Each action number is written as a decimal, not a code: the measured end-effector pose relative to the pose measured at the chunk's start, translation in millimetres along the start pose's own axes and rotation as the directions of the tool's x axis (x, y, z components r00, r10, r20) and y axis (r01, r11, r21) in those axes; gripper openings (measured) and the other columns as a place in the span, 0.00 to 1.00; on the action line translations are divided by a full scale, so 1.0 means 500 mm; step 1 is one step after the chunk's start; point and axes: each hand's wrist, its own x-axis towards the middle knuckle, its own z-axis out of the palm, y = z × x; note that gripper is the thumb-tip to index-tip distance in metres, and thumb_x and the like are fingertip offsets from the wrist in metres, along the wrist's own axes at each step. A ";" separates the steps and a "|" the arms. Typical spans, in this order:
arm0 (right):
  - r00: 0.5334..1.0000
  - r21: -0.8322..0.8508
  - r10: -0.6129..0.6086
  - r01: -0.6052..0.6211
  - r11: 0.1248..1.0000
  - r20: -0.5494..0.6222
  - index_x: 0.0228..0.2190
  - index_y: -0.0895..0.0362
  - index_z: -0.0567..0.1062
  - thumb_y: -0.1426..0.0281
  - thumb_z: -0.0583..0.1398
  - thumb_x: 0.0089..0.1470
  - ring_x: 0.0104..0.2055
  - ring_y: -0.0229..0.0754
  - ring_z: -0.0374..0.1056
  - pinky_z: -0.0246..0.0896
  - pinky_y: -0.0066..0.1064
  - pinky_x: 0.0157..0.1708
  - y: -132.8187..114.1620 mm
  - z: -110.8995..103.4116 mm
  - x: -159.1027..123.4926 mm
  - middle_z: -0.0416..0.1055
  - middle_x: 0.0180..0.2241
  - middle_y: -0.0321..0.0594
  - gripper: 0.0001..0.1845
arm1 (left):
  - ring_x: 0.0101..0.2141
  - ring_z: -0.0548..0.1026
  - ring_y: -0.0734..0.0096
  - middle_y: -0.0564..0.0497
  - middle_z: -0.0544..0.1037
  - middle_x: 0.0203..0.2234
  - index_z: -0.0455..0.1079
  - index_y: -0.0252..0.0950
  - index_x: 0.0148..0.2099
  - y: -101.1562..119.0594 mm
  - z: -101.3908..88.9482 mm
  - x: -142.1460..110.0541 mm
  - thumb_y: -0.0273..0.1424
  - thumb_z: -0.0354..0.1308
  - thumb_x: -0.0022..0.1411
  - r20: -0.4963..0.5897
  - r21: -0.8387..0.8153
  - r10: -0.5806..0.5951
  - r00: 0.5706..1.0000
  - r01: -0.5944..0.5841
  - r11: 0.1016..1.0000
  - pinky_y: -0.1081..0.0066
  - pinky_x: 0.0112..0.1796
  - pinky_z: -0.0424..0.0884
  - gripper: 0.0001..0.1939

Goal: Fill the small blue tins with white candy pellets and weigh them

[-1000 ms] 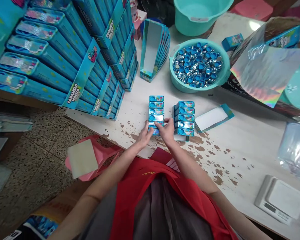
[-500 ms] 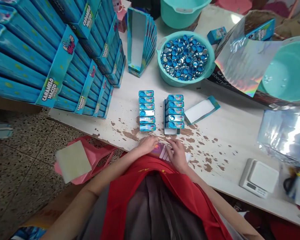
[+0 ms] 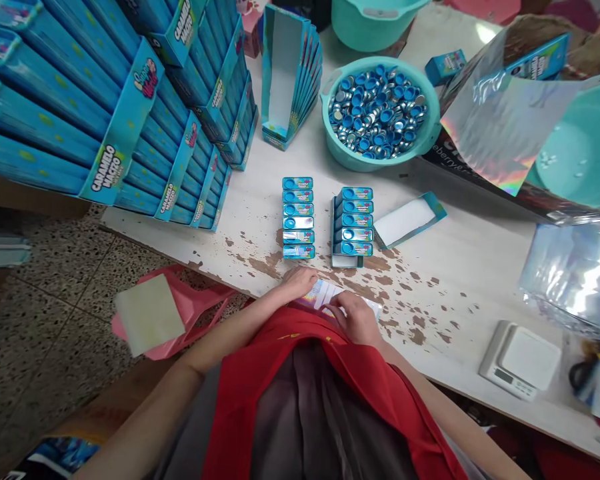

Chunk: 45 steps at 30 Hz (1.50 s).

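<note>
A shiny sheet (image 3: pixel 325 293) with white strips, apparently labels, lies at the table's front edge against the red apron. My left hand (image 3: pixel 299 283) is closed at the sheet's left end, its fingertips curled on the edge. Over the sheet's right part, my right hand (image 3: pixel 357 317) has thumb and forefinger drawn together; what they pinch is too small to make out. Beyond the hands stands a row of small blue tins (image 3: pixel 298 209); the two nearest carry shiny strips across their tops. To the right, several more blue tins (image 3: pixel 357 221) stand in a narrow tray (image 3: pixel 349 262).
A turquoise basin (image 3: pixel 333 143) of blue-and-silver caps stands behind. Stacked blue display boxes (image 3: pixel 125 127) fill the left. An open box tray (image 3: pixel 409 221) lies right of the tins. A white scale (image 3: pixel 523 360) is at right; a pink stool (image 3: pixel 195 303) stands below the table edge.
Both hands have left the nearest tins and come down to the sheet at the table's edge. The right fingers have curled in over it. The view has shifted.
</note>
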 end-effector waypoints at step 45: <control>0.905 0.326 0.282 -0.175 0.929 -0.319 0.38 0.56 0.69 0.69 0.55 0.55 0.34 0.40 0.64 0.64 0.33 0.34 -0.009 0.010 0.276 0.66 0.39 0.43 0.08 | 0.45 0.71 0.61 0.44 0.76 0.39 0.74 0.36 0.38 -0.088 -0.106 -0.084 0.42 0.46 0.65 -0.521 -0.106 -0.088 0.849 0.038 0.994 0.63 0.49 0.64 0.19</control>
